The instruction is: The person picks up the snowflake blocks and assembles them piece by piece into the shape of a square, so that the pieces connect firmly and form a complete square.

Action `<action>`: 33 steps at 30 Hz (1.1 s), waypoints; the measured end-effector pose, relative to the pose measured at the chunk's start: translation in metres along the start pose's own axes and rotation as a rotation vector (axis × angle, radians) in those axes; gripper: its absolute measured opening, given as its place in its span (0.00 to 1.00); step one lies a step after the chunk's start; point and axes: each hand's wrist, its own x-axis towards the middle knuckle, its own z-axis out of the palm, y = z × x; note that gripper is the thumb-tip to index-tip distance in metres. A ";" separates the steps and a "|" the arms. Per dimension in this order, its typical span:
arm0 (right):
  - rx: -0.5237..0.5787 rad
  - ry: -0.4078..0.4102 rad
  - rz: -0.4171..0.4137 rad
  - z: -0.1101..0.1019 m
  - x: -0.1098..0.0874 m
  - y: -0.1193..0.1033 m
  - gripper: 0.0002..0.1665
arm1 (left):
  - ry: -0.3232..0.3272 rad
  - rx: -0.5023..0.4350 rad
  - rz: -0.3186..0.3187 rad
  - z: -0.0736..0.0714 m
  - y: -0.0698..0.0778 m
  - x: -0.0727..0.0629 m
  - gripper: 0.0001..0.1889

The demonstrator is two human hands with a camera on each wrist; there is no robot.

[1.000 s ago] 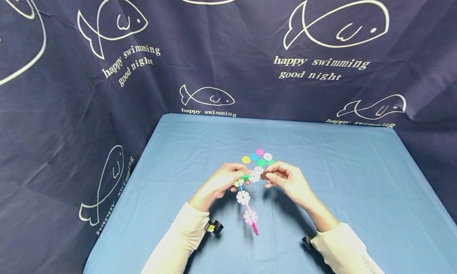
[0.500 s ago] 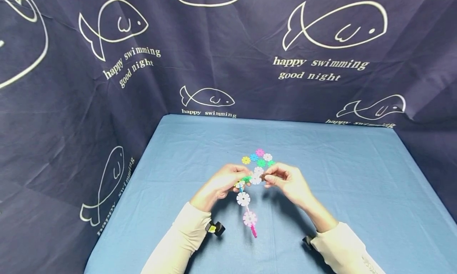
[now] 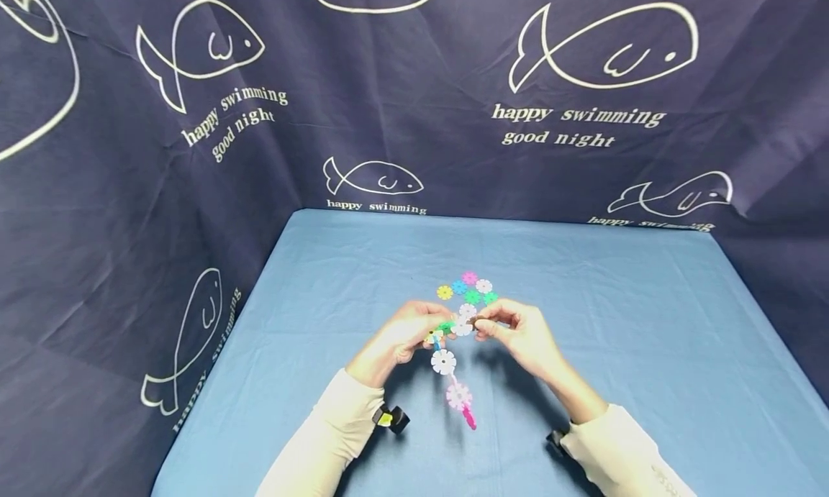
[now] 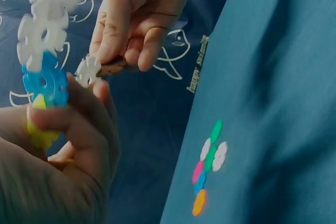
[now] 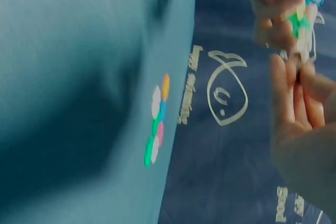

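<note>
A chain of notched plastic snowflake discs runs between the two hands above the table. My left hand grips it around a yellow disc and a green disc. From that grip a blue disc, a white disc, a pale pink disc and a deep pink disc extend toward the person. At the other end, my right hand pinches a brown disc between thumb and fingers, its edge right at a white disc.
On the blue-covered table, just beyond the hands, lies a small group of loose discs: yellow, blue, pink, and several white and green ones. A dark fish-print curtain rises behind and at the sides.
The right hand has shifted slightly left with the brown disc, closer against the white disc. The chain's hanging end has swung a little to the right. The left hand keeps its grip.
</note>
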 end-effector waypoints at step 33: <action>-0.644 -0.193 0.024 -0.005 0.053 0.060 0.16 | 0.038 0.098 0.039 -0.030 0.010 0.008 0.14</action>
